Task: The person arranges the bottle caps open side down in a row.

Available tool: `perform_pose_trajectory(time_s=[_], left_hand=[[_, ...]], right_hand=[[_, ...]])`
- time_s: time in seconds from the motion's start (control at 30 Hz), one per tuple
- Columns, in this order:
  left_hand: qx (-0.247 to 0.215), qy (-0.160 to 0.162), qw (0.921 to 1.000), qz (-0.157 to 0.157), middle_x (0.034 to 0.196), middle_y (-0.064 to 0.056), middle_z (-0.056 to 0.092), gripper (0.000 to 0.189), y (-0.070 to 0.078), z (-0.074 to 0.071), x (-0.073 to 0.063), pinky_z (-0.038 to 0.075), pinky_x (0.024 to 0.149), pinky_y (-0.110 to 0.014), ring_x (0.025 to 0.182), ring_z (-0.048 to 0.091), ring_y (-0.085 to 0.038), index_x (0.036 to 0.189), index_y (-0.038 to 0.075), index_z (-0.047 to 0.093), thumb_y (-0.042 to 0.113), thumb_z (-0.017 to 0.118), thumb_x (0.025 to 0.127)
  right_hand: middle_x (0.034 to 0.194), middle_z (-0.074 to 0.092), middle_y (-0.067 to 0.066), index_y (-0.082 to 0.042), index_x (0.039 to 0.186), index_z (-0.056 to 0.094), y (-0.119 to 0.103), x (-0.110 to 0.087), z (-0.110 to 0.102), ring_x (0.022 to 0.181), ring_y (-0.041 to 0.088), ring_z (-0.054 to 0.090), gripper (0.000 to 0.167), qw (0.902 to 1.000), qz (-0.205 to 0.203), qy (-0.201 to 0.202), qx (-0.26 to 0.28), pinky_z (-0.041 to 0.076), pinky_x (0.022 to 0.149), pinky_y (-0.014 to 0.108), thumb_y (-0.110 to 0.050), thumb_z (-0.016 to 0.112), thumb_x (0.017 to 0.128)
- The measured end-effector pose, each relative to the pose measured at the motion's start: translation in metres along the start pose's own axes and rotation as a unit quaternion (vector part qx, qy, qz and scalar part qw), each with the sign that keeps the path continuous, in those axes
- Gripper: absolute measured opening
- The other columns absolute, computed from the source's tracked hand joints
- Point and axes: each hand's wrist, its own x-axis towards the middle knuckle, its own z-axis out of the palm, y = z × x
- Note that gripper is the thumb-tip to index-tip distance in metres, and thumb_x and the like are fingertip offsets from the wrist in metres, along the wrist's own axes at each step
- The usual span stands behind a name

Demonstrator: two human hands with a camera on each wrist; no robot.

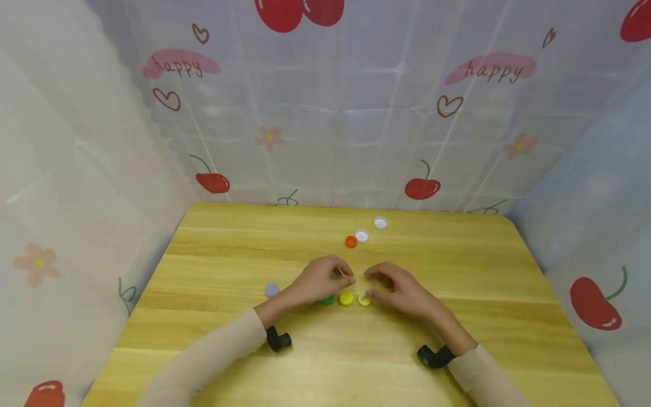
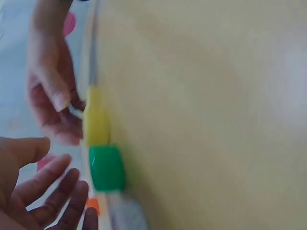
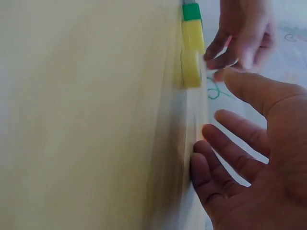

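My left hand (image 1: 323, 278) is held over the table beside a green cap (image 1: 329, 300), fingers loosely spread and nothing between them. Facing it, my right hand (image 1: 403, 289) has its thumb close to a pale yellow cap (image 1: 364, 300); whether they touch I cannot tell. Its fingers are apart and hold nothing in the right wrist view. A brighter yellow cap (image 1: 346, 298) sits between the green and pale yellow ones, all in one row. Left of that row, near my left wrist, lies a lavender cap (image 1: 272, 290).
Farther back on the wooden table (image 1: 229, 243) are an orange cap (image 1: 351, 242), a white cap (image 1: 362, 236) right next to it, and another white cap (image 1: 380, 223) behind. Printed curtains (image 1: 335, 113) stand along the table's back and sides. Each wrist wears a black camera.
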Motion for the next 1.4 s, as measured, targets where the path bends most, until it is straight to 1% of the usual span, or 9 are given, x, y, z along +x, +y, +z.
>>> perform_pose_trajectory(time_s=[0.1, 0.27, 0.37, 0.47, 0.57, 0.73, 0.9, 1.1, 1.4], left_hand=[[-0.066, 0.029, 0.9971, -0.023, 0.109, 0.008, 0.076, 0.014, -0.009, -0.016, 0.007, 0.058, 0.084, -0.03, 0.094, 0.069, -0.007, 0.107, 0.025, 0.081, 0.036, 0.074, 0.104], [-0.137, 0.059, 0.9878, -0.043, 0.116, -0.001, 0.078, 0.021, -0.022, -0.043, 0.03, 0.06, 0.085, -0.035, 0.097, 0.073, -0.019, 0.115, 0.012, 0.082, 0.028, 0.075, 0.103], [-0.154, 0.064, 0.9846, -0.052, 0.121, -0.005, 0.078, 0.024, -0.031, -0.047, 0.047, 0.061, 0.085, -0.035, 0.1, 0.074, -0.022, 0.12, 0.01, 0.081, 0.024, 0.077, 0.102], [-0.162, 0.059, 0.9831, -0.061, 0.121, -0.008, 0.076, 0.025, -0.041, -0.042, 0.062, 0.061, 0.086, -0.033, 0.102, 0.073, -0.022, 0.124, 0.009, 0.078, 0.018, 0.078, 0.1], [-0.16, 0.06, 0.9832, -0.064, 0.117, -0.012, 0.076, 0.025, -0.047, -0.034, 0.074, 0.061, 0.088, -0.032, 0.101, 0.072, -0.022, 0.123, 0.009, 0.077, 0.012, 0.078, 0.098], [-0.143, 0.075, 0.9851, -0.059, 0.111, -0.012, 0.076, 0.028, -0.045, -0.025, 0.083, 0.061, 0.087, -0.032, 0.097, 0.073, -0.022, 0.12, 0.008, 0.078, 0.009, 0.082, 0.093], [-0.1, 0.067, 0.9906, -0.066, 0.108, -0.008, 0.079, 0.027, -0.042, -0.021, 0.084, 0.06, 0.082, -0.03, 0.092, 0.072, -0.018, 0.118, 0.01, 0.08, 0.012, 0.083, 0.091], [-0.052, 0.06, 0.9948, -0.064, 0.103, -0.005, 0.078, 0.022, -0.039, -0.018, 0.086, 0.058, 0.082, -0.029, 0.088, 0.069, -0.015, 0.114, 0.01, 0.08, 0.014, 0.084, 0.093], [-0.038, 0.061, 0.9956, -0.061, 0.101, -0.003, 0.077, 0.019, -0.038, -0.012, 0.087, 0.058, 0.082, -0.03, 0.085, 0.069, -0.014, 0.113, 0.012, 0.08, 0.014, 0.083, 0.094]], right_hand=[[0.127, 0.073, 0.007, -0.012, 0.134, 0.07, 0.007, 0.014, -0.002, 0.111, 0.025, 0.067, 0.042, 0.9996, 0.01, 0.011, 0.026, 0.058, 0.094, 0.038, -0.032, 0.081, 0.099], [0.123, 0.073, 0.013, -0.008, 0.134, 0.069, 0.014, 0.042, -0.005, 0.108, 0.027, 0.07, 0.04, 0.9976, 0.022, 0.037, 0.054, 0.059, 0.094, 0.039, -0.022, 0.081, 0.098], [0.122, 0.071, 0.012, -0.01, 0.132, 0.071, 0.019, 0.061, -0.004, 0.109, 0.026, 0.064, 0.04, 0.9973, 0.024, 0.061, 0.034, 0.054, 0.096, 0.039, -0.022, 0.083, 0.097], [0.131, 0.065, 0.012, -0.012, 0.132, 0.073, 0.022, 0.078, -0.002, 0.12, 0.031, 0.051, 0.042, 0.9948, 0.023, 0.099, -0.008, 0.043, 0.101, 0.045, -0.025, 0.086, 0.095], [0.144, 0.057, 0.014, -0.014, 0.134, 0.072, 0.021, 0.091, -0.001, 0.133, 0.04, 0.037, 0.045, 0.9914, 0.018, 0.125, -0.035, 0.031, 0.11, 0.058, -0.025, 0.087, 0.093], [0.156, 0.05, 0.022, -0.011, 0.135, 0.073, 0.018, 0.101, 0.003, 0.144, 0.051, 0.03, 0.044, 0.9919, 0.013, 0.115, -0.051, 0.019, 0.115, 0.073, -0.023, 0.085, 0.094], [0.155, 0.053, 0.024, -0.008, 0.127, 0.077, 0.019, 0.106, 0.008, 0.144, 0.05, 0.031, 0.034, 0.9913, 0.016, 0.112, -0.068, 0.021, 0.114, 0.072, -0.022, 0.083, 0.096], [0.15, 0.056, 0.022, -0.009, 0.121, 0.079, 0.017, 0.106, 0.008, 0.141, 0.048, 0.034, 0.03, 0.9899, 0.007, 0.12, -0.076, 0.026, 0.109, 0.068, -0.022, 0.085, 0.095], [0.146, 0.058, 0.022, -0.008, 0.118, 0.08, 0.021, 0.106, 0.006, 0.139, 0.047, 0.035, 0.029, 0.9902, 0.007, 0.117, -0.075, 0.027, 0.108, 0.067, -0.022, 0.086, 0.094]])
